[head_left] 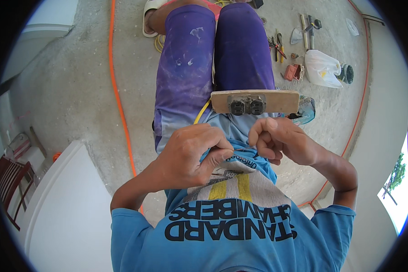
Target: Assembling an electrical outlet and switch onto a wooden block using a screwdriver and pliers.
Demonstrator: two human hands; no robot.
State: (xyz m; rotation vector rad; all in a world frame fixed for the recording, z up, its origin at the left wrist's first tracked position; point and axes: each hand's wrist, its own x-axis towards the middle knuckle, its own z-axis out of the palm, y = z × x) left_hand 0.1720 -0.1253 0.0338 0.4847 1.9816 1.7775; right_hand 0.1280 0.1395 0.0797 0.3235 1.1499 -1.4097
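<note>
In front of my lap my left hand [196, 152] is closed, with thumb and forefinger pinching a thin wire [244, 149]. The wire runs across to the curled fingers of my right hand [280, 139], which seem to hold its other end; the exact grip is partly hidden. Just beyond both hands a wooden board [285, 102] rests on my thighs. A dark double socket outlet [247, 105] is fixed to it. A yellow cable [203, 111] leads from by the board's left end down toward my left hand.
An orange hose [114, 86] runs along the floor at the left. Beyond my knees on the right lie pliers [280, 45], a hammer [311, 29], a red box [292, 72] and a white plastic bag [322, 68]. A clear bluish container [307, 110] stands behind the board's right end.
</note>
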